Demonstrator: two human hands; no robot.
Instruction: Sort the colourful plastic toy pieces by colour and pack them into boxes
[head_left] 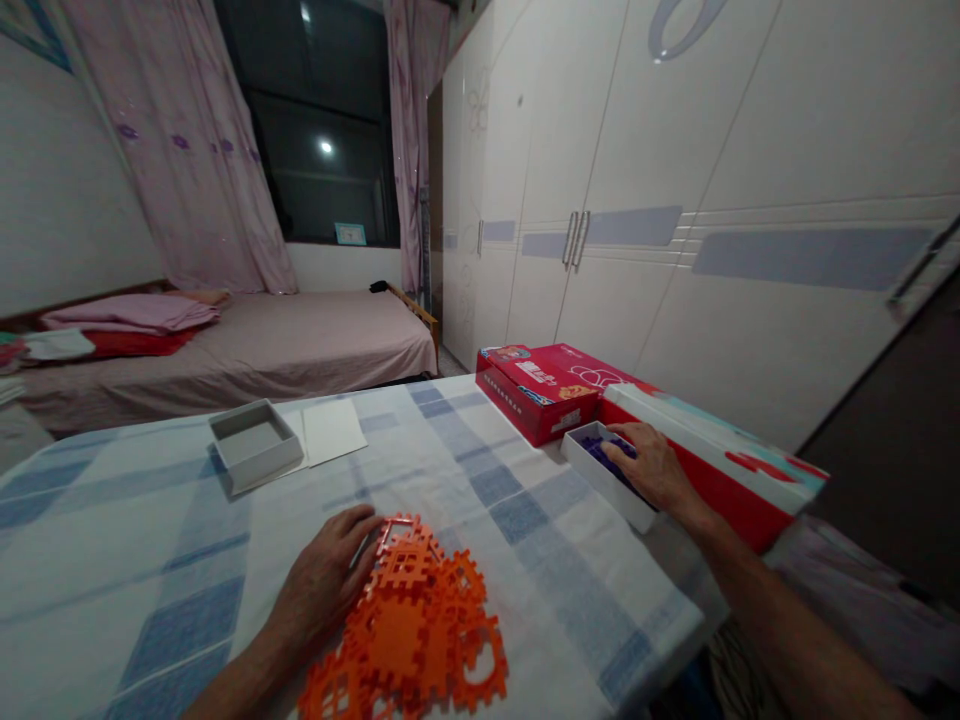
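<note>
Toward the front of the table lies a heap of orange notched plastic building pieces (397,635), some solid and some with cut-out windows. My left hand (322,575) rests on the cloth against the heap's left side, fingers stretched out and holding nothing. On the right, a narrow white open box (611,490) contains purple plastic pieces (600,448). My right hand (651,465) is closed at the far side of this box, its thumb over the purple pieces and its other fingers at the rim. The hand covers part of the contents.
A red printed box (540,385) and a long red-and-white box (720,450) stand behind the white box. An open grey-white tray (255,445) sits at the left beside a pale card (335,432). The table has a blue-and-white checked cloth (540,560).
</note>
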